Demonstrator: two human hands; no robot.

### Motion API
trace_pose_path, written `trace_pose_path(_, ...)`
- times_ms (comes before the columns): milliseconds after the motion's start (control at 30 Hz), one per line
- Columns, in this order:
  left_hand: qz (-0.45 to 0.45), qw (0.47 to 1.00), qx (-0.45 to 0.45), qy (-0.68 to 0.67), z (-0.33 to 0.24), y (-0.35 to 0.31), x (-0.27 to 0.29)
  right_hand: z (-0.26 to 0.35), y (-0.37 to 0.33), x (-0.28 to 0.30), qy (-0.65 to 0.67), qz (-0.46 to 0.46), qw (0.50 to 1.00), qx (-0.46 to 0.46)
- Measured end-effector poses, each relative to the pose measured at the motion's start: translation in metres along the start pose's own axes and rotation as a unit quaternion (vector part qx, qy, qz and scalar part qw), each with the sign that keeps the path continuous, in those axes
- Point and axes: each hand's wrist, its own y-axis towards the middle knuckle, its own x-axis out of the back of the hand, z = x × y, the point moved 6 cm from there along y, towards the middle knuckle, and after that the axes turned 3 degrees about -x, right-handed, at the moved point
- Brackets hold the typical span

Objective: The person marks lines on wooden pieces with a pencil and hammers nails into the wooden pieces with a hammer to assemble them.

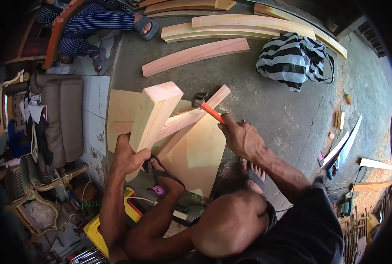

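Note:
My left hand [130, 155] is closed round the lower part of a thick pale wooden post [154, 116], which stands up toward me at a tilt. A wooden crosspiece [180, 122] runs off the post to the right and meets a longer slanting wooden bar [215, 97]. My right hand [243, 138] grips a hammer [212, 113] by its orange handle. The dark hammer head is over the bar, close to where it crosses the crosspiece; whether it touches the wood I cannot tell. Beneath the pieces lies a plywood sheet [198, 160].
Sawn planks [231, 26] and a pinkish board [196, 56] lie farther off, beside a striped cloth bundle [292, 60]. A handsaw [347, 143] rests at right. A purple tape measure [158, 190] is by my left foot, near a yellow case [94, 231]. Another person's sandalled foot [146, 28] shows at upper left.

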Motion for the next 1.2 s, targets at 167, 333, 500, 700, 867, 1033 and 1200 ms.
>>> trace_pose_path(167, 0.059, 0.992, 0.094, -0.060, 0.011, -0.010, 0.004, 0.045, -0.013, 0.056, 0.214, -0.166, 0.963, 0.003)
trace_pose_path(333, 0.055, 0.993, 0.090, -0.053, 0.002, -0.002, -0.002, -0.001, 0.003, 0.004, 0.013, 0.002, 0.999, -0.045)
trace_pose_path(500, 0.067, 0.976, 0.150, -0.142, -0.011, -0.003, -0.002, 0.044, 0.011, 0.044, 0.147, -0.078, 0.986, -0.013)
trace_pose_path(700, 0.055, 0.992, 0.078, -0.085, -0.005, -0.013, -0.012, -0.021, 0.058, -0.003, 0.176, 0.001, 0.982, -0.067)
trace_pose_path(867, 0.058, 0.988, 0.092, -0.107, 0.018, -0.024, -0.013, -0.038, 0.093, -0.061, 0.126, 0.133, 0.981, -0.055)
trace_pose_path(1033, 0.071, 0.983, 0.085, -0.149, 0.029, -0.019, -0.001, -0.039, 0.113, -0.087, 0.072, 0.167, 0.983, -0.003)
trace_pose_path(1200, 0.076, 0.973, 0.085, -0.203, 0.037, -0.017, 0.013, -0.025, 0.110, -0.082, 0.157, 0.181, 0.971, -0.023)
